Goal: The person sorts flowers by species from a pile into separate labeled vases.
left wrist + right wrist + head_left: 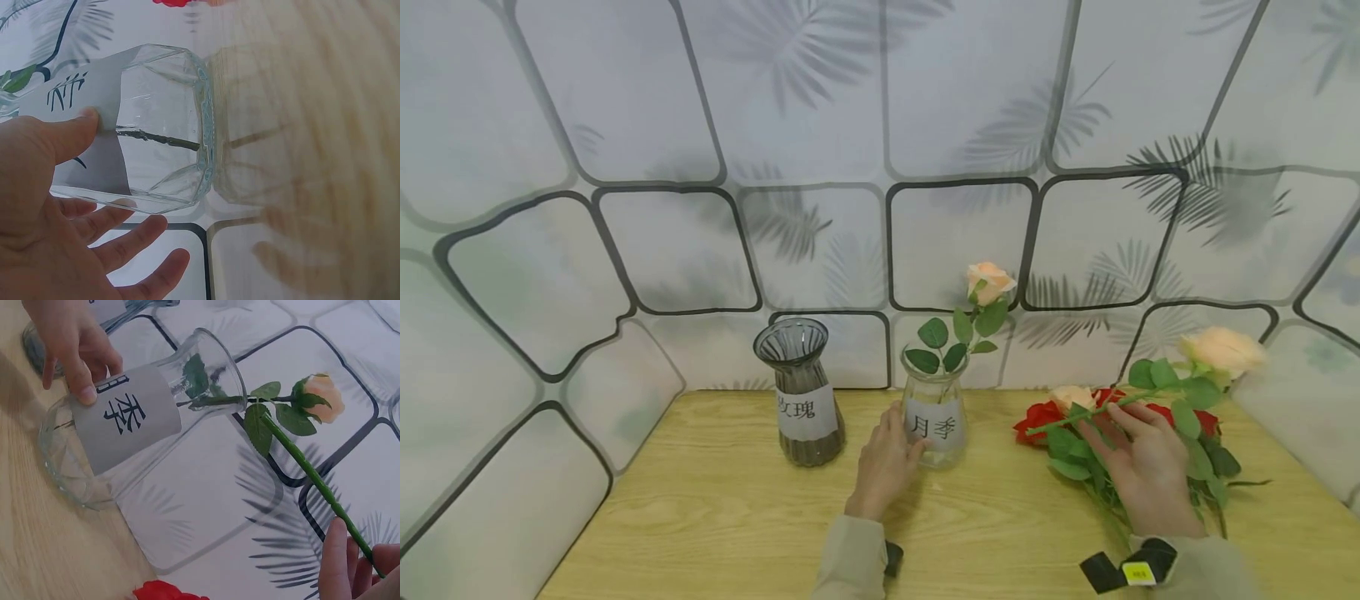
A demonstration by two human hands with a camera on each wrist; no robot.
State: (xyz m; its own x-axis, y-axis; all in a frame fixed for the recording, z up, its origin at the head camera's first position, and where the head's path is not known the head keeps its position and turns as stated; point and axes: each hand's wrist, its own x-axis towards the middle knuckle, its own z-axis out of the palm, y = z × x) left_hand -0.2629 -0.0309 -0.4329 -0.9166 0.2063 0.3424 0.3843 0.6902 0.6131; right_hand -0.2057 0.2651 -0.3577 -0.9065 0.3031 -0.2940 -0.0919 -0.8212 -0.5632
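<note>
My left hand (883, 467) holds the clear glass vase (934, 388) by its side. In the left wrist view the thumb lies on its white paper label (103, 165), with the fingers along the far side. One peach rose (990, 283) stands in this vase, its cut stem (165, 141) showing through the glass near the base. To the right, my right hand (1150, 471) pinches the green stem of another peach rose (1221, 352) above a pile of flowers. In the right wrist view that stem (306, 465) slants up, its cut end overlapping the leaves by the vase mouth.
A grey ribbed glass vase (811, 450) with a white label stands left of the clear one. Several red roses (1037, 421) and a peach rose (1070, 397) lie on the wooden table (722, 517) under my right hand. A patterned wall (820, 242) rises behind.
</note>
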